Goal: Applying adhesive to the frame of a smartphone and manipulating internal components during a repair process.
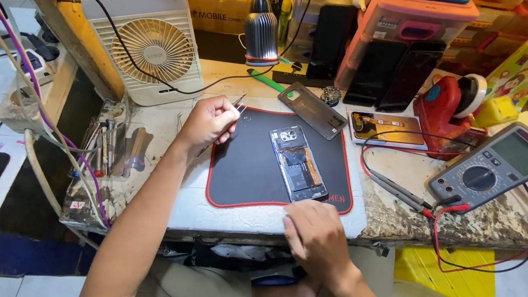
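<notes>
While the left hand pinches tweezers and the right hand rests closed and empty by the opened phone, a slip could scratch its exposed board.

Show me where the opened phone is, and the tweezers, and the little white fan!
opened phone (297, 164), head view, on the middle of its exposed inside.
tweezers (239, 102), head view, on the thin metal tips sticking out of the left hand (209, 121).
white fan (153, 49), head view, on the round front grille.
</notes>
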